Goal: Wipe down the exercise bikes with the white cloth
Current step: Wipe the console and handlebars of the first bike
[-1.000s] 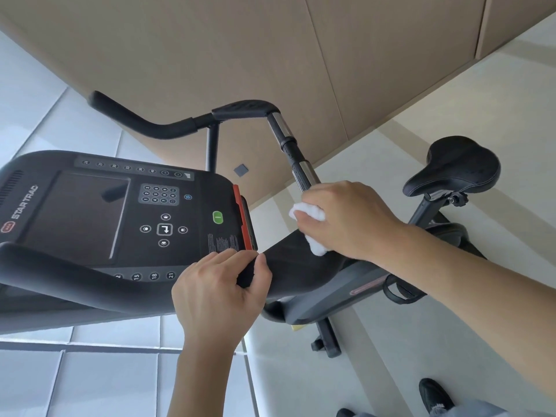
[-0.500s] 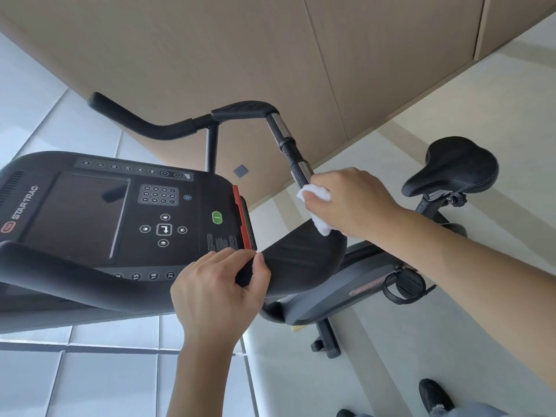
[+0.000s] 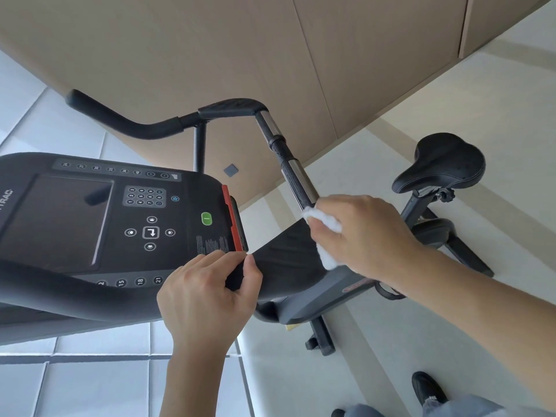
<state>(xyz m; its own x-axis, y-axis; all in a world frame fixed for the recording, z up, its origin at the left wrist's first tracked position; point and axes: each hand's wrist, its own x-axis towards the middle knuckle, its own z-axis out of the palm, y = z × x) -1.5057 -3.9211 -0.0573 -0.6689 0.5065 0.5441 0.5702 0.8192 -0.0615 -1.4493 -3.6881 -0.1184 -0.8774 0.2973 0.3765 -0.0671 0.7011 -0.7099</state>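
A black exercise bike fills the view. Its console [image 3: 105, 218] with screen and keypad lies at the left, and its saddle [image 3: 442, 164] stands at the right. My right hand [image 3: 367, 236] is closed around a white cloth [image 3: 323, 233] and presses it on the lower end of the right handlebar [image 3: 288, 164], which has black grips and chrome bands. My left hand [image 3: 207, 299] grips the right end of the black front handlebar [image 3: 60, 293], just below the console's red edge.
A tan panelled wall [image 3: 270, 55] rises behind the bike. The pale floor [image 3: 451, 326] spreads to the right, with the bike's base foot [image 3: 322, 338] on it. My black shoe [image 3: 427, 389] shows at the bottom right. Glass panes [image 3: 90, 386] lie at the lower left.
My right hand slid the cloth up the handlebar, then back down to its lower end. The left hand kept its grip in place.
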